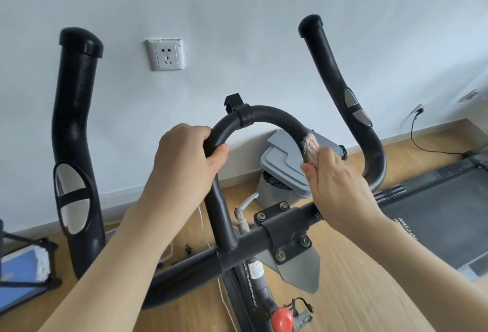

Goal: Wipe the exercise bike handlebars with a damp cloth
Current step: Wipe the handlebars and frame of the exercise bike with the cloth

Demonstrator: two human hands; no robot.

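White wall [237, 15] behind, wood floor [356, 292] below. Left hand [184, 157] gripped black curved handlebar loop [266, 115], fingers curled round it. Right hand [340, 184] clamped small pink cloth with black net [310, 147] onto loop's right side. Loose grip might have dropped cloth.

A white socket [165, 54] sits on the pale wall [237, 1]. A grey bin [282, 157] stands on the wood floor [348, 300] by the wall. A dark treadmill [443, 207] lies on the right, with a black cord [412, 131] near it.
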